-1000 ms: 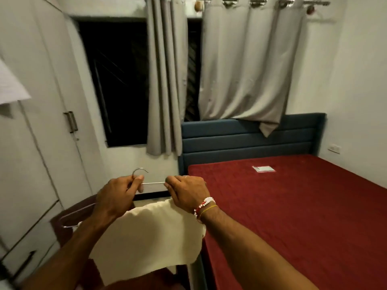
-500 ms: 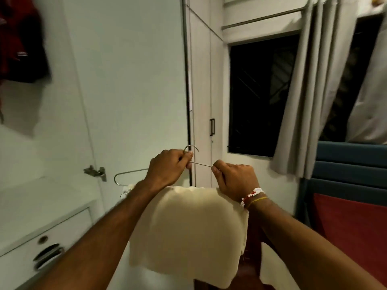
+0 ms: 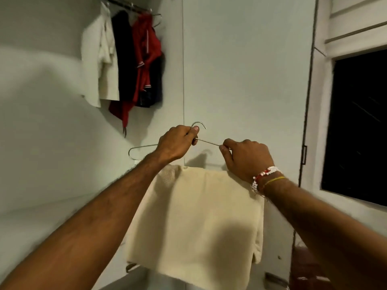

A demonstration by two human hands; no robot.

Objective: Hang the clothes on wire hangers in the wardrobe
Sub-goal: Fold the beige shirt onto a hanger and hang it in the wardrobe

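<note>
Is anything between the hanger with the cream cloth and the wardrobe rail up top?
Nothing visible blocks the way from the wire hanger, held by the left hand and right hand, up to the rail. The white shirt, dark garment and red garment fill the rail's visible stretch, so hook space looks tight.

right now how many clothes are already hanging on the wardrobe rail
3: a white shirt at the left, a black garment in the middle, a red garment at the right; the dark cloth behind the red one may be a fourth.

Hung garments fill visible rail; open air below them; wardrobe door flanks right, seemingly.
</note>
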